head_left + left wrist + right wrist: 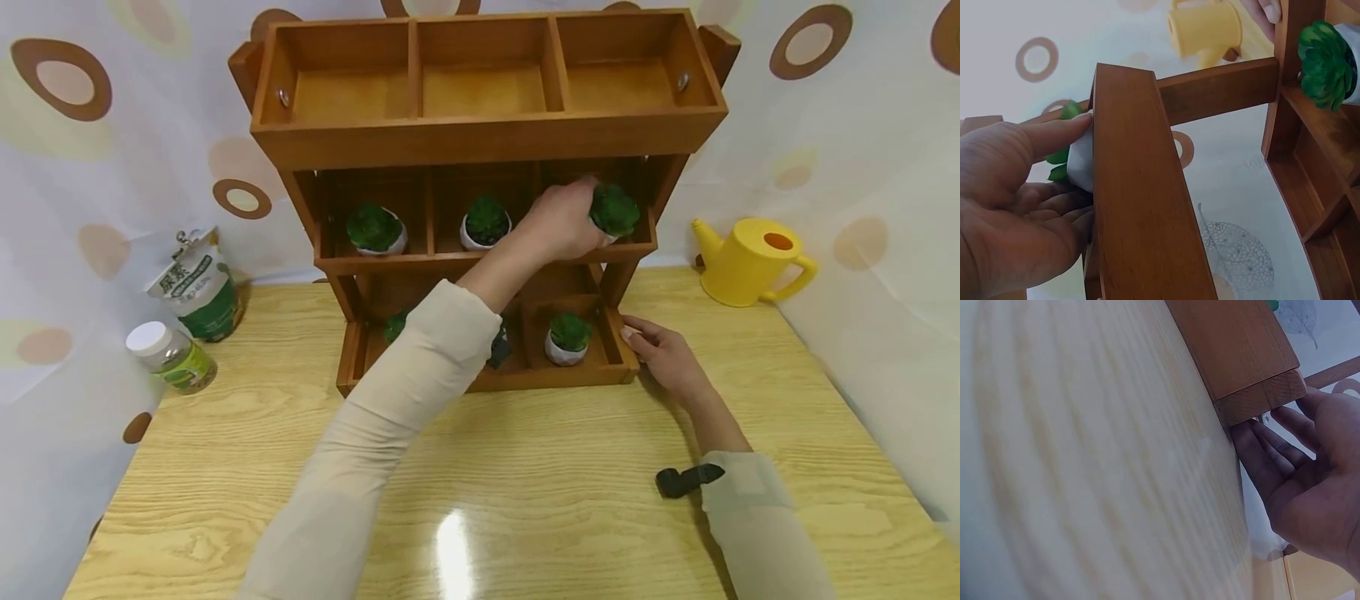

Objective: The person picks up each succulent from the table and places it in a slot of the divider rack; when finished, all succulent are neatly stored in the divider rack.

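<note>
My left hand grips a small potted succulent at the right compartment of the wooden shelf's middle tier. In the left wrist view, thumb and fingers lie around its white pot, partly hidden behind a wooden board. Down at the bottom tier's right end, my right hand touches the wood with extended fingertips, also seen in the right wrist view against the end face. Other potted succulents stand in the middle tier, left and centre, and at the bottom right.
A yellow watering can stands right of the shelf. On the left are a green-and-white bag and a white-lidded jar. My left sleeve hides part of the bottom tier, where another succulent and a dark object partly show.
</note>
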### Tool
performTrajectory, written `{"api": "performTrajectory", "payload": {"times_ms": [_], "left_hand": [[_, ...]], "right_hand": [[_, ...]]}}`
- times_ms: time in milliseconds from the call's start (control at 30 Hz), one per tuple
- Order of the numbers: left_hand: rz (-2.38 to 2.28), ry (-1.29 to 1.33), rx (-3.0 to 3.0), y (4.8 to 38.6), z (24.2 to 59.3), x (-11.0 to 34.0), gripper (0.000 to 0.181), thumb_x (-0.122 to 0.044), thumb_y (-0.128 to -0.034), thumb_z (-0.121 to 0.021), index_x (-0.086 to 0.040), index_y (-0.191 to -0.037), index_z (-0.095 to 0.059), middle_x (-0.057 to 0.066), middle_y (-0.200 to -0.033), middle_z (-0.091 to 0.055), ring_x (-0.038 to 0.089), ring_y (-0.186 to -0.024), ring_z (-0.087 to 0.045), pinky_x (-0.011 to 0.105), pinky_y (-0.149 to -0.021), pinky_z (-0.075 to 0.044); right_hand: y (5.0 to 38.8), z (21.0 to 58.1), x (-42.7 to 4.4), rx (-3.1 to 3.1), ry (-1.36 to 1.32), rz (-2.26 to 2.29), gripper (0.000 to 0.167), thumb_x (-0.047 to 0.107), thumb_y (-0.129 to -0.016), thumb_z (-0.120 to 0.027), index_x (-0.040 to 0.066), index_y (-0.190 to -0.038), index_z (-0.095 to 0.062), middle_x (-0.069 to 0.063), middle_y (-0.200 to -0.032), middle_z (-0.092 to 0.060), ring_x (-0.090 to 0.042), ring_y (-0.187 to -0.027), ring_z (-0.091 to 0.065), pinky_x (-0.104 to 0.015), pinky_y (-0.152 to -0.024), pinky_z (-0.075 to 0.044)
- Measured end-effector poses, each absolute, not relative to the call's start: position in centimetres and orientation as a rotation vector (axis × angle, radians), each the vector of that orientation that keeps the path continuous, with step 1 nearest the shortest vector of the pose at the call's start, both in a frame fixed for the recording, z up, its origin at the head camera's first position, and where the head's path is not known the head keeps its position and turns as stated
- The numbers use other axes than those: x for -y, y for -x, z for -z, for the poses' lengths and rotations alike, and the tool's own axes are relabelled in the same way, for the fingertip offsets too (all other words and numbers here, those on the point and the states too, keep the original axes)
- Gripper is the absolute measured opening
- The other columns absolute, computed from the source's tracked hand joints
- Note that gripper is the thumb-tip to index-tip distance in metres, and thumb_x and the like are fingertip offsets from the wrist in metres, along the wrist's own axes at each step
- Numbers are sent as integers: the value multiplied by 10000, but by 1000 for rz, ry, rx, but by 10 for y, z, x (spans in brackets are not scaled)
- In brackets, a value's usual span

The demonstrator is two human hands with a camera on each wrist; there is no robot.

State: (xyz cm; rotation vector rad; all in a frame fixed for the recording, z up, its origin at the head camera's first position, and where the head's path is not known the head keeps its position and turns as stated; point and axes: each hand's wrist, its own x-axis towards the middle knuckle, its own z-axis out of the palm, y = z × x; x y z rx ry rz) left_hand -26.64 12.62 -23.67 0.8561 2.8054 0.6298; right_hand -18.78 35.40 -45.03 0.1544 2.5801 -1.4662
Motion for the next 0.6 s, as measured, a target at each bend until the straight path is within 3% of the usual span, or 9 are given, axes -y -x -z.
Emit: {"api": "performTrajectory", "payload": {"times_ms": [300,600], "left_hand": [[-589,-855,-2852,260,239,-122,652,-325,-962,-682,-106,-1518,-422,45,-1421,-593,208,-1251,-603,310,-1059,-496],[-546,-855,-2898,255,236,-119,473,-239,-985,-621,-72,-1411,-505,61,-1204,-675,183,-1014,-656,289,-849,-542]], "right_hand": [[185,448,-350,-2544,-131,1519,609,443,-1082,-429,126,-1594,-340,-277,-1427,-562,29,-979,-650,-126,-811,-529],[186,450,-353,-2556,-140,1507,642,508,-1062,-432,156,-1593,-351,-247,-1426,-572,63,-957,-640,-118,-822,-517]]}}
